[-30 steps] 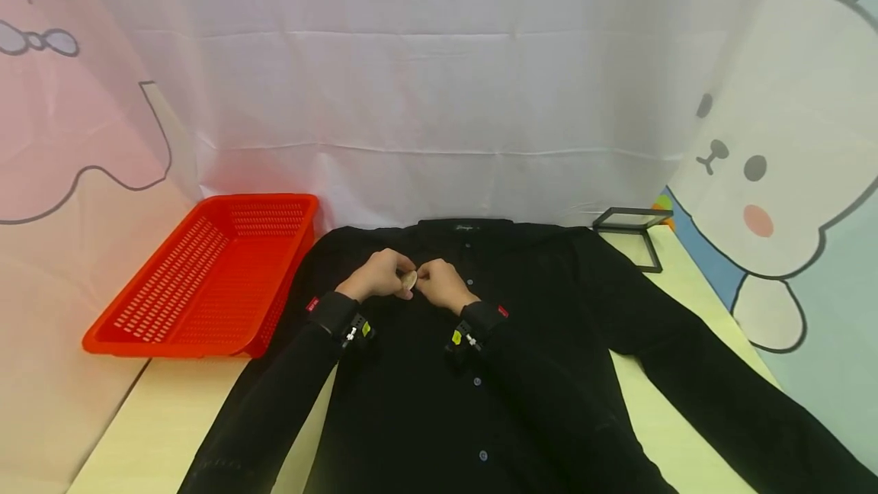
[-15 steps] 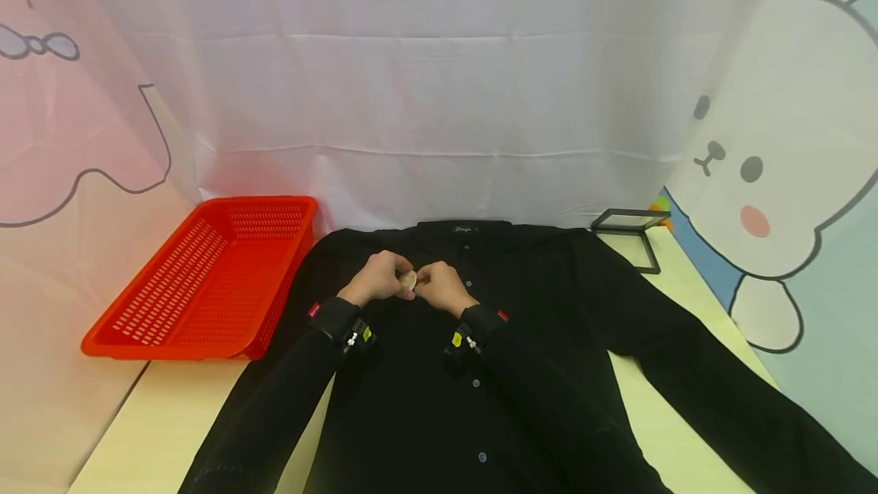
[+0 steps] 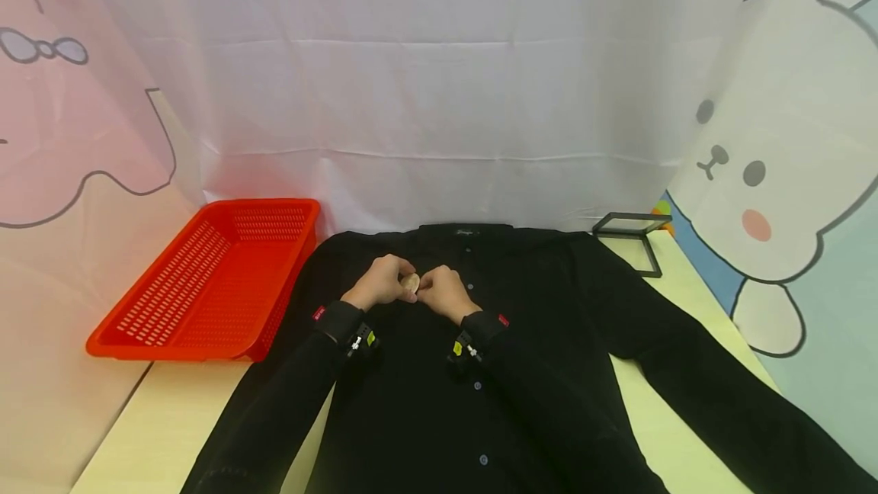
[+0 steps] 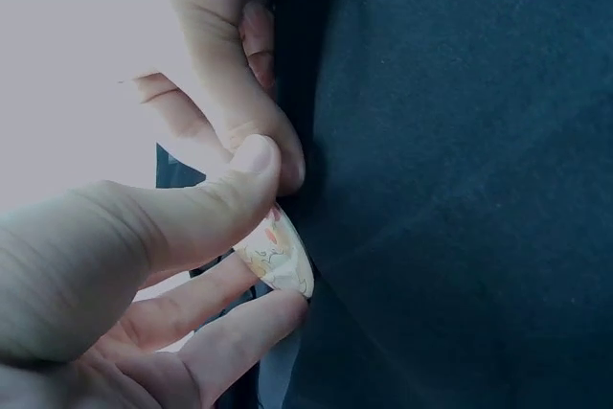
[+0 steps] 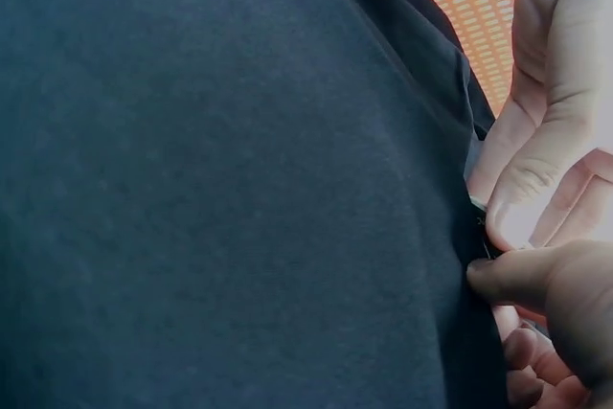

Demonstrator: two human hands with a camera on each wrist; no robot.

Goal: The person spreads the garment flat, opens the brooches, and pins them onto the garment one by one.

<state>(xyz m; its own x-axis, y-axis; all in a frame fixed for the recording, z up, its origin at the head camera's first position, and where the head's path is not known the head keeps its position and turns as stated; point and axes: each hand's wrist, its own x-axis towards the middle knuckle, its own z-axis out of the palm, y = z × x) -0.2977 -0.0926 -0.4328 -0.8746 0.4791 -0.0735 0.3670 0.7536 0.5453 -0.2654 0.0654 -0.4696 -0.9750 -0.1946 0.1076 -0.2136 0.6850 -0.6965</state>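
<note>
A black button-up shirt [image 3: 549, 296] lies spread face up, collar at the far side. Over the upper chest, my left hand [image 3: 377, 281] pinches a small round pin badge [image 3: 410, 283] between thumb and fingers. Its pale printed face [image 4: 278, 256] shows in the left wrist view. My right hand [image 3: 444, 293] is right beside it, thumb and fingertips pinching at the badge's edge against the shirt fabric. The two thumbs almost meet in the right wrist view, where a raised fold of black cloth [image 5: 450, 237] runs up to the fingertips. The badge's back is mostly hidden.
A red plastic basket [image 3: 202, 341] stands at the left. At the back right is a dark-framed clear stand [image 3: 652, 258]. The pale tabletop [image 3: 130, 425] shows around the shirt, and a white curtain [image 3: 425, 97] hangs behind. One shirt sleeve [image 3: 727, 372] extends to the right.
Both hands stay at the same spot on the shirt's chest, with only slight finger movement around the badge. The head view shifts a little.
</note>
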